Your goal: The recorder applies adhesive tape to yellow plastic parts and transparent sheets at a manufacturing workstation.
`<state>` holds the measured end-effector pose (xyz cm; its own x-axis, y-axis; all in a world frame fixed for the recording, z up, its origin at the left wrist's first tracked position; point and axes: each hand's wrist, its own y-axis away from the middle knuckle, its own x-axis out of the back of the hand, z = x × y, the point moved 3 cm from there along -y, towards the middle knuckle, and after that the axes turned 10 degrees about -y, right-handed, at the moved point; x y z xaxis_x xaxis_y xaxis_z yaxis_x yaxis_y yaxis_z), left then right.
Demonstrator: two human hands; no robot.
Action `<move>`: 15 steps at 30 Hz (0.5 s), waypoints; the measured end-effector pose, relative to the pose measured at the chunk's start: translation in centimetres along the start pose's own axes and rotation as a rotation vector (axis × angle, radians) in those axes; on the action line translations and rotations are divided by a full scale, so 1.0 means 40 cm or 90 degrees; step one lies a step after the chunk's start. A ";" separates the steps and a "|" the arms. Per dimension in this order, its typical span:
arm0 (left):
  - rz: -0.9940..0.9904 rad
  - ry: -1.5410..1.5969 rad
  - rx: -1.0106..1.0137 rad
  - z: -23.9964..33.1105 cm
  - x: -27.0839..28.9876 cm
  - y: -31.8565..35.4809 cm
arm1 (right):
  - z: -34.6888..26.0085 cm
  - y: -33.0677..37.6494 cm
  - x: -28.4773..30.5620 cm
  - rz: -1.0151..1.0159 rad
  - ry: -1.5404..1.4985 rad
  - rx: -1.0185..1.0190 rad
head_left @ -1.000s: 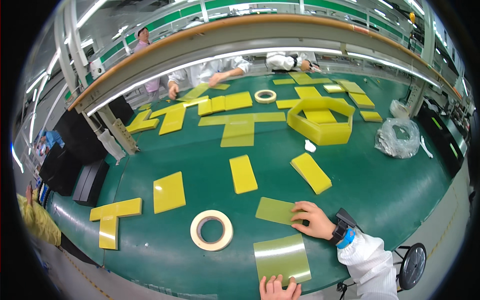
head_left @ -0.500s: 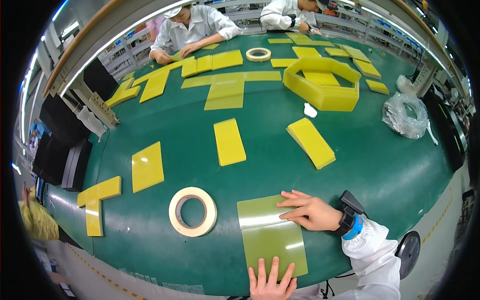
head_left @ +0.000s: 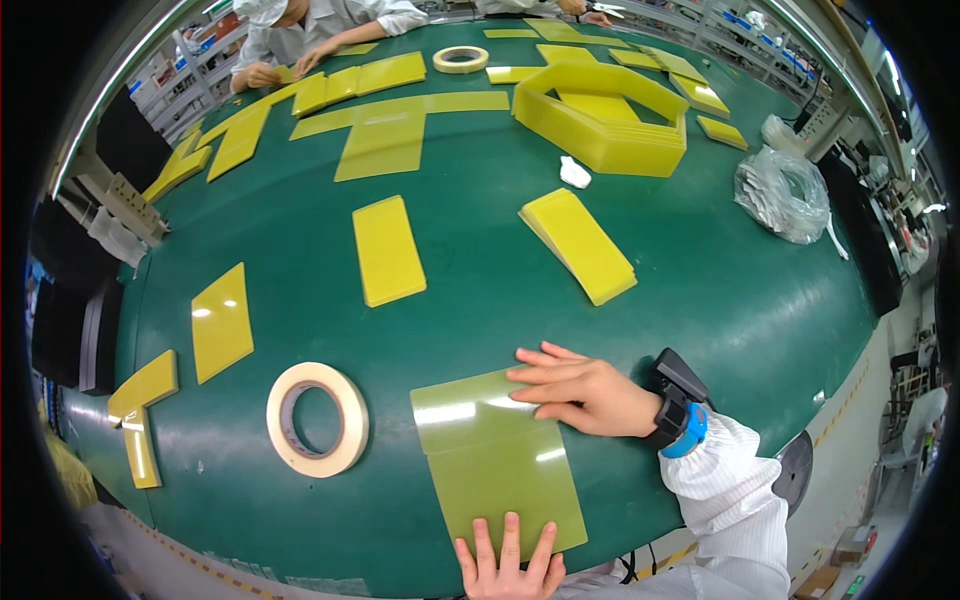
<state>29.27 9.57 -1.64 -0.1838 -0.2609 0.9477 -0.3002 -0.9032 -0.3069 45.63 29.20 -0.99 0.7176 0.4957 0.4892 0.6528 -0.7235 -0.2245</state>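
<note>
Two flat yellow-green plastic sheets lie edge to edge before me at the table's front: a shorter upper sheet and a larger lower sheet. My left hand rests on the near end of the lower one, fingers spread and flat. Across the right end of the upper sheet lies my right hand, its fingers stretched out toward the left and nothing gripped. A black device and a blue band circle the right wrist. Left of the sheets lies a roll of cream tape.
Beyond the sheets lie a yellow panel, a fanned stack of yellow panels, and a hexagonal yellow frame. A bagged coil sits at the right. Across the green table, co-workers handle similar pieces.
The whole view has shifted, so the table's things appear further left and the far ones higher. Both hands stay on the sheets, with little visible movement over them.
</note>
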 end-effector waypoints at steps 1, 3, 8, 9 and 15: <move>-0.001 -0.006 0.003 -0.001 0.000 -0.001 | 0.003 0.000 -0.006 -0.034 0.020 0.005; -0.003 -0.004 0.000 0.000 -0.001 -0.004 | 0.012 0.004 -0.004 -0.039 0.028 0.002; -0.004 -0.012 -0.004 -0.003 0.001 -0.007 | 0.009 -0.003 0.000 -0.045 0.024 0.001; -0.006 -0.016 -0.001 -0.003 0.002 -0.005 | 0.006 -0.003 0.000 -0.046 0.019 0.004; -0.001 0.004 0.004 0.002 -0.005 -0.001 | 0.009 0.004 -0.001 -0.054 0.030 -0.019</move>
<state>29.40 9.64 -1.83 -0.1887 -0.2572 0.9478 -0.2951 -0.9057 -0.3045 45.78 29.24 -1.35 0.6474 0.5327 0.5450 0.7025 -0.6945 -0.1556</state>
